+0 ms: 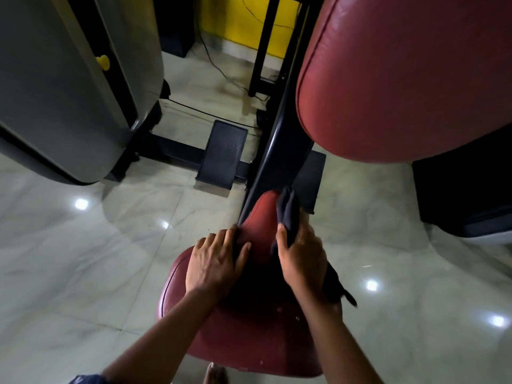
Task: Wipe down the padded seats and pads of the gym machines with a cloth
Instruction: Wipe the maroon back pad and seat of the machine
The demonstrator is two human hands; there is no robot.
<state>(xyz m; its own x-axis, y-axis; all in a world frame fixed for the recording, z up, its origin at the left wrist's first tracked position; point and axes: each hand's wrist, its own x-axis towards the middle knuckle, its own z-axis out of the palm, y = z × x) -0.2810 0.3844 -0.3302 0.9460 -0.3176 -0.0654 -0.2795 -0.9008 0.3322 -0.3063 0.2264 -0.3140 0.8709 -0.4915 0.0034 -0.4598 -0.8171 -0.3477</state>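
Red vinyl seat (243, 345) under both hands: left hand (213, 261) lies flat on its left side, fingers straight, bracing; right hand (303, 259) clenches dark cloth (288, 212) bunched at its narrow far end, so best drag long overlapping strokes, seams included.

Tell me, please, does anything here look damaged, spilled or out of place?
Little stands out. The red seat has a few pale specks on its near half; droplets or nicks, I cannot tell. A loose black cable trails across the floor near the yellow wall.
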